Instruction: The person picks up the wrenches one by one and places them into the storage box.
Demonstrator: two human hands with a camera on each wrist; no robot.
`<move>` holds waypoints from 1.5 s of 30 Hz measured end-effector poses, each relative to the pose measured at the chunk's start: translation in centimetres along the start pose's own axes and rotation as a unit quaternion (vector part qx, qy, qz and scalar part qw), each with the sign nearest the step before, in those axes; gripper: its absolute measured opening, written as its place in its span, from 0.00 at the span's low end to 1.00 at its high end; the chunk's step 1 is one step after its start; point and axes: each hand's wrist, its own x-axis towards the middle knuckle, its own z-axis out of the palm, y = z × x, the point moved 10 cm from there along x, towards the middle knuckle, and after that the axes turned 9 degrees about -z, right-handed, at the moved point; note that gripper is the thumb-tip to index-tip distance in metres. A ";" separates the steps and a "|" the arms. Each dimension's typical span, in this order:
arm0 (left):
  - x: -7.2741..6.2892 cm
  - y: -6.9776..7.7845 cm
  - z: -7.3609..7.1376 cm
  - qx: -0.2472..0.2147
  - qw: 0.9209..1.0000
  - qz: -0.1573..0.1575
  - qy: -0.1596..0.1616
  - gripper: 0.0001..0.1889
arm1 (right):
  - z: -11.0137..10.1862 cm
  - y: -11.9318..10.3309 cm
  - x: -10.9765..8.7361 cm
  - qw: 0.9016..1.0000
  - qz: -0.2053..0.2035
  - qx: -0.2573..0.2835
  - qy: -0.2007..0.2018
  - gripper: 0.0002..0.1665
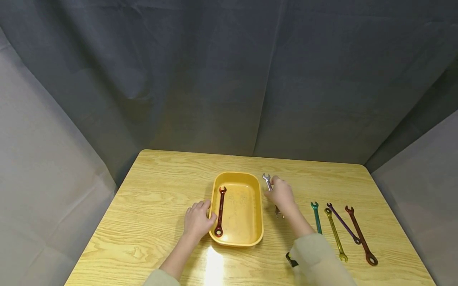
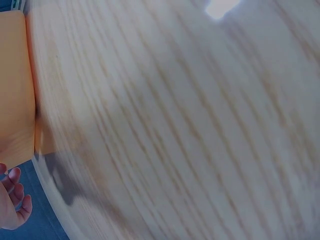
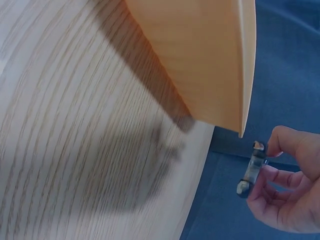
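My right hand pinches a silver wrench just right of the yellow tray. Its open jaw end points to the back; fingers cover the middle. In the right wrist view, thumb and fingertips of the right hand hold the shiny wrench raised, with a shadow on the table. My left hand holds the tray's left rim, thumb over the edge. Inside the tray, along its left side, lies a red wrench. The left wrist view catches the left fingers beside the tray wall.
On the wooden table, several wrenches lie to the right: a green one, a yellow one, a purple one and a long red one. The right forearm overlaps the green one. Grey curtains enclose the table.
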 end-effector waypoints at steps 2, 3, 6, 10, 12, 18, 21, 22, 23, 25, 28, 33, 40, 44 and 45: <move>0.0 0.0 -0.1 0.001 1.000 0.001 0.000 0.19 | 0.0 -0.4 0.0 1.000 -0.004 -0.002 0.001 0.16; 0.0 0.1 -0.1 0.002 1.000 0.001 0.000 0.19 | 0.0 -0.5 0.0 1.000 -0.006 -0.005 0.001 0.16; 0.0 0.0 -0.1 0.005 1.000 0.000 0.001 0.20 | 0.1 -1.0 0.1 1.000 -0.011 -0.005 0.001 0.16; 0.0 0.1 -0.1 0.003 1.000 0.001 0.003 0.20 | 0.6 -1.4 0.0 1.000 -0.008 0.003 -0.005 0.18; 0.0 0.1 -0.1 0.000 1.000 0.002 0.003 0.20 | 0.8 -1.6 0.0 1.000 -0.009 0.004 -0.007 0.18; 0.0 0.1 -0.1 -0.002 1.000 0.004 0.008 0.20 | 1.2 -2.4 -0.1 1.000 -0.008 0.018 -0.011 0.18; 0.0 0.1 -0.1 -0.002 1.000 0.005 0.009 0.20 | 1.5 -2.8 -0.2 0.999 -0.006 0.029 -0.017 0.18; 0.0 0.1 -0.1 -0.002 1.000 0.004 0.010 0.20 | 1.6 -2.9 -0.2 0.999 -0.005 0.033 -0.019 0.19; 0.0 0.1 -0.1 -0.003 1.000 0.004 0.009 0.20 | 1.7 -2.9 -0.2 0.999 -0.004 0.036 -0.021 0.19; 0.0 0.0 -0.1 -0.002 1.000 0.002 0.009 0.20 | 1.9 -3.2 -0.2 0.999 -0.006 0.045 -0.024 0.19; 0.1 0.1 -0.1 -0.003 1.000 0.002 0.008 0.21 | 2.3 -3.6 -0.3 0.998 -0.005 0.057 -0.029 0.19; 0.1 0.1 -0.1 -0.002 1.000 0.005 0.008 0.20 | 2.8 -4.2 -0.3 0.996 0.001 0.079 -0.034 0.20; 0.1 0.1 -0.1 -0.002 1.000 0.002 0.010 0.20 | 3.4 -4.8 -0.2 0.996 0.002 0.079 -0.028 0.20; 0.1 0.1 -0.2 -0.002 1.000 0.001 0.012 0.19 | 3.9 -4.9 -0.2 0.997 0.002 0.072 -0.024 0.18; 0.1 0.1 -0.2 -0.003 1.000 0.001 0.012 0.19 | 4.0 -5.0 -0.2 0.997 0.001 0.070 -0.023 0.18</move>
